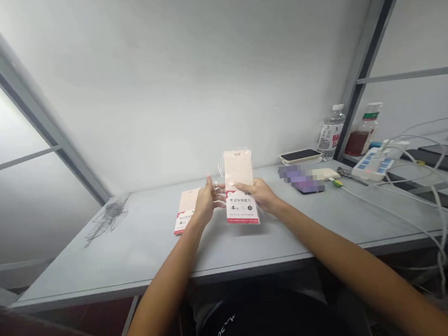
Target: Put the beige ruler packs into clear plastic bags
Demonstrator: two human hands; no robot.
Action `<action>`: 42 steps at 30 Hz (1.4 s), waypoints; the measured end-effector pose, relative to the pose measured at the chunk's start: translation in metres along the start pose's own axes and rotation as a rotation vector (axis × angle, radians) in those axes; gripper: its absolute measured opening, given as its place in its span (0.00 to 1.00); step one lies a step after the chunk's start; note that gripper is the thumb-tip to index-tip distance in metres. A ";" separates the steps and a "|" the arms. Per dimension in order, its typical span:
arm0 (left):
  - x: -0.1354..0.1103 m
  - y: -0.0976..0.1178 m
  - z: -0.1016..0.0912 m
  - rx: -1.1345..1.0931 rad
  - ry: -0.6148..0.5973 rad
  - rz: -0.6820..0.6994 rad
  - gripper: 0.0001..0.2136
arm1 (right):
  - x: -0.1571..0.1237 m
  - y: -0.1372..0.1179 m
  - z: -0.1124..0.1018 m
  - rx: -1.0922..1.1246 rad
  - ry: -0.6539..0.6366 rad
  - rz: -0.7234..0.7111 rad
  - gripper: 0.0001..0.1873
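My right hand grips a ruler set packet upright above the desk, its thumb across the front. The packet is pale pink with a white and red lower label, inside a clear plastic sleeve. My left hand is at the packet's left edge, thumb up and fingers stretched toward it. Some clear plastic shows by these fingers; whether they touch it I cannot tell. A second ruler set packet of the same look lies on the desk, partly hidden behind my left hand and wrist.
On the grey desk, at the right, are a phone, a purple item partly blurred out, and a water bottle. Farther right stand a bottle of dark red liquid and a power strip with tangled white cables.
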State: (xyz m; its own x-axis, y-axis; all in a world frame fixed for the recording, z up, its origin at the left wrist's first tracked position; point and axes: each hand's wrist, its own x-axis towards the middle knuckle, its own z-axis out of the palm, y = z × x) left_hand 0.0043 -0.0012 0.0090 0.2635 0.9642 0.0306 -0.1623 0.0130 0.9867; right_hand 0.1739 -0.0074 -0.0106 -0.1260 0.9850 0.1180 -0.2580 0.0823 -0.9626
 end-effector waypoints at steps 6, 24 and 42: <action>-0.001 -0.007 0.002 -0.011 -0.180 -0.015 0.23 | -0.002 -0.004 0.003 -0.003 -0.050 0.001 0.16; 0.001 -0.021 0.006 0.104 -0.130 0.158 0.17 | -0.006 0.002 0.005 -0.054 -0.181 -0.048 0.15; 0.005 -0.017 -0.004 0.721 0.120 0.091 0.21 | 0.007 0.009 -0.005 -0.359 -0.009 0.047 0.15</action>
State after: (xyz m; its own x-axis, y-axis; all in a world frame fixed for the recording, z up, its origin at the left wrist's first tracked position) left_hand 0.0045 0.0040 -0.0081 0.1666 0.9759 0.1409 0.4979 -0.2066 0.8423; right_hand 0.1753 0.0006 -0.0194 -0.1386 0.9877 0.0723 0.1006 0.0867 -0.9911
